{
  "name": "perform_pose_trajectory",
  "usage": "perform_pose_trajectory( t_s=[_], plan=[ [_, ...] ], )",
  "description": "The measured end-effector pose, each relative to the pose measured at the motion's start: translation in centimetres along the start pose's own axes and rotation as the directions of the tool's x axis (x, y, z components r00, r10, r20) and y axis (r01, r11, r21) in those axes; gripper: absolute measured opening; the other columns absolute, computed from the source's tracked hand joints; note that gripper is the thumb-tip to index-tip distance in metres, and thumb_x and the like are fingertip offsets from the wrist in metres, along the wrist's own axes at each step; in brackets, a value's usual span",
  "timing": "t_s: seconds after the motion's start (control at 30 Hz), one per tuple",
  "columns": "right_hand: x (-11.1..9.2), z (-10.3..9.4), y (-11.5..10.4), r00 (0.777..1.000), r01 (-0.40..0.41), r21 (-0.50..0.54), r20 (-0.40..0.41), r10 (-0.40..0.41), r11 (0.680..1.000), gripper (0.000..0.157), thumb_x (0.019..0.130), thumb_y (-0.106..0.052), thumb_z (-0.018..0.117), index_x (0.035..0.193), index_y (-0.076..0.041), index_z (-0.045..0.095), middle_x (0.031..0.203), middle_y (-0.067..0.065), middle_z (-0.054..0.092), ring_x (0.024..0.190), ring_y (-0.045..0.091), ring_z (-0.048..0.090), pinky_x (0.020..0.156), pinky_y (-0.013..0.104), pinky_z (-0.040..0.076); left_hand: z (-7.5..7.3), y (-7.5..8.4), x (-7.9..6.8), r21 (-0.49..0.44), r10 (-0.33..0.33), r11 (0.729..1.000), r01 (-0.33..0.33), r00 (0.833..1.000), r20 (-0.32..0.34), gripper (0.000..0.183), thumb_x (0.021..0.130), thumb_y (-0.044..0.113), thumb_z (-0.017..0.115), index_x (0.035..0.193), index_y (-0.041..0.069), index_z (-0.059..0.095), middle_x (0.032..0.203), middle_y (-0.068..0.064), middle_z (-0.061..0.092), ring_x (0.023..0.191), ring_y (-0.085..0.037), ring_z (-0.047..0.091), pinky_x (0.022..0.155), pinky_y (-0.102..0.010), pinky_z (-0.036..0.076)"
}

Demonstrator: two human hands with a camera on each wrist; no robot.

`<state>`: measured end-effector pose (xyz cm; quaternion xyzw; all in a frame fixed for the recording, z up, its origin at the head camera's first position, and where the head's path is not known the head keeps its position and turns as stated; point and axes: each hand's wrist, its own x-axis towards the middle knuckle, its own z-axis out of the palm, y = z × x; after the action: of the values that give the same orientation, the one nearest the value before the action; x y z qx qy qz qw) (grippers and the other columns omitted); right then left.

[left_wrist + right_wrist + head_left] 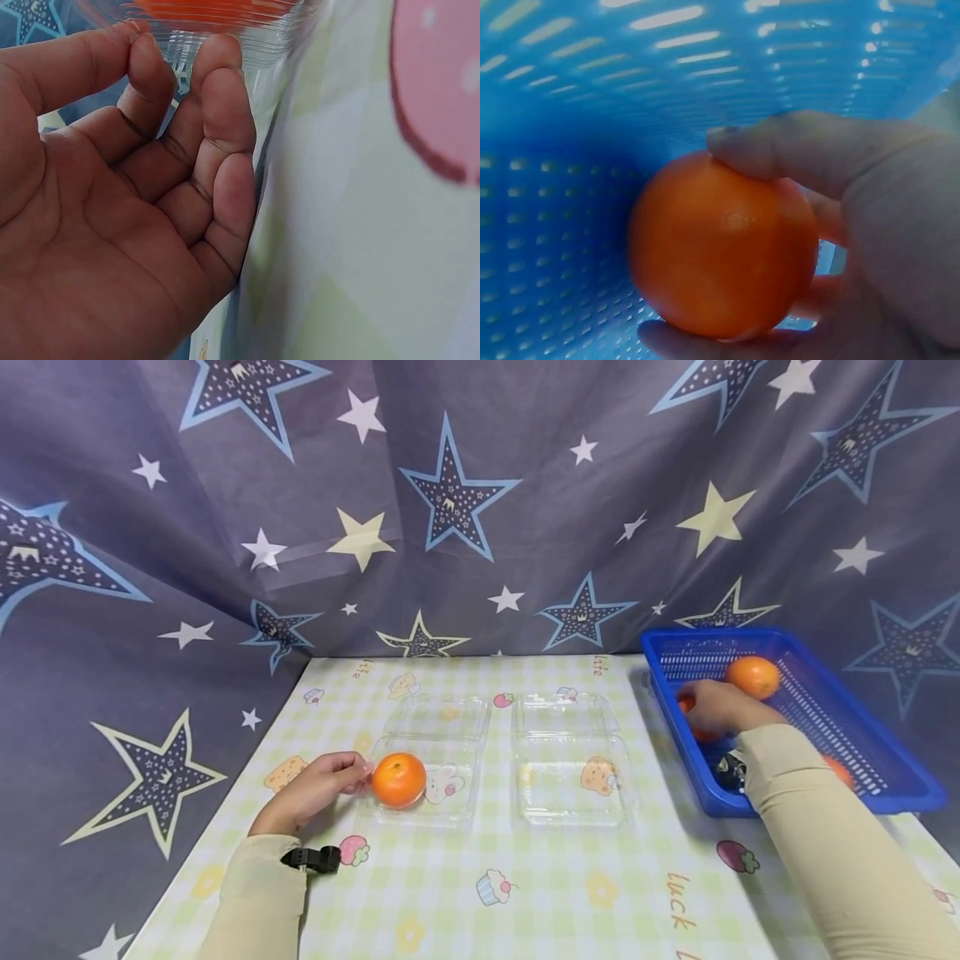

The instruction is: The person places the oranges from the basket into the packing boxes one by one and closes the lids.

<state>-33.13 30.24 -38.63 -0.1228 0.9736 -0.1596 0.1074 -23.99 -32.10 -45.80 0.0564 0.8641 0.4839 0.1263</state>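
My left hand (318, 785) pinches the left edge of a clear plastic clamshell box (450, 814), its thumb and index fingertips meeting at the ridged rim in the left wrist view. Inside that box's near half sits an orange (399, 780), close to the fingertips. Over on the right, my right hand (723, 706) reaches into a blue plastic basket (915, 797) and grips another orange (720, 247). The thumb lies over the top of this fruit and fingers curl beneath it, beside the basket's slotted wall. Both box halves lie spread flat, lid away from me.
A second clear clamshell box (555, 814) lies unfolded to the right of the first. Two more oranges stay in the basket: one at the back (753, 677), another orange (838, 771) partly hidden by the right sleeve. A star-patterned curtain (480, 585) hangs behind the checked tablecloth (547, 927).
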Motion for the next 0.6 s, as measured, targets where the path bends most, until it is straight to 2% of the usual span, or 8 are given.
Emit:
perform_pose_trajectory(
  t_s=[0.2, 0.4, 0.6],
  plan=[
    [-0.18, 0.32, 0.28, 0.995, -0.015, 0.062, 0.104, 0.008, 0.998, 0.046, 0.086, -0.006, 0.063, 0.131, 0.001, 0.059, 0.112, 0.019, 0.063, 0.098, 0.036, 0.06, 0.084, 0.045, 0.052, 0.08, -0.01, -0.11, 0.01, -0.001, 1.0, 0.001, 1.0, -0.02, 0.032, 0.107, 0.031, 0.057, 0.099, 0.001, 0.067, 0.096, -0.013, 0.068, 0.098, -0.026, 0.06, 0.093, -0.039, 0.045],
    [-0.37, 0.71, 0.58, 0.995, -0.003, 0.07, 0.102, -0.004, 0.998, 0.027, 0.084, -0.004, 0.064, 0.111, -0.004, 0.06, 0.096, 0.013, 0.06, 0.089, 0.031, 0.059, 0.073, 0.037, 0.046, 0.09, 0.08, -0.05, -0.007, 0.013, 1.0, -0.013, 1.0, -0.004, 0.032, 0.106, 0.031, 0.058, 0.1, 0.001, 0.067, 0.097, -0.013, 0.069, 0.098, -0.025, 0.062, 0.093, -0.038, 0.046],
    [-0.51, 0.39, 0.48, 0.993, 0.04, 0.019, 0.111, -0.042, 0.999, 0.043, 0.077, -0.003, 0.071, 0.119, 0.001, 0.061, 0.101, 0.015, 0.062, 0.091, 0.032, 0.059, 0.081, 0.044, 0.052, 0.04, 0.04, -0.13, -0.029, 0.01, 1.0, -0.01, 1.0, 0.002, 0.03, 0.106, 0.029, 0.057, 0.1, 0.002, 0.067, 0.097, -0.013, 0.069, 0.097, -0.025, 0.063, 0.094, -0.038, 0.046]
  ],
)
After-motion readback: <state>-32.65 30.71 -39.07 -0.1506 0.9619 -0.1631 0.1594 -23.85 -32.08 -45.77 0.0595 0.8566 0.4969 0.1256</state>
